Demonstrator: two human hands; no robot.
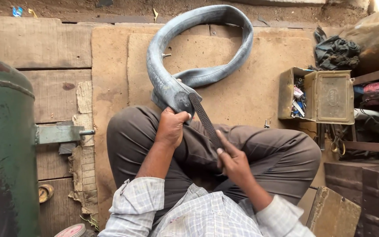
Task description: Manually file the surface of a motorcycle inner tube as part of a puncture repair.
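Observation:
A grey rubber inner tube point(198, 44) loops out over the floor in front of my crossed legs. My left hand point(171, 127) grips a folded part of the tube over my knee. My right hand point(233, 160) holds a long dark rasp file point(205, 118), whose far end lies on the folded rubber next to my left hand. A small metal valve stem point(166, 55) sticks out of the tube on its left side.
A large green tank point(3, 145) with a bracket stands at the left. An open metal box point(316, 94) with small parts sits at the right, near dark rags point(336, 52) and shelves. Brown mats point(251, 74) cover wooden planks.

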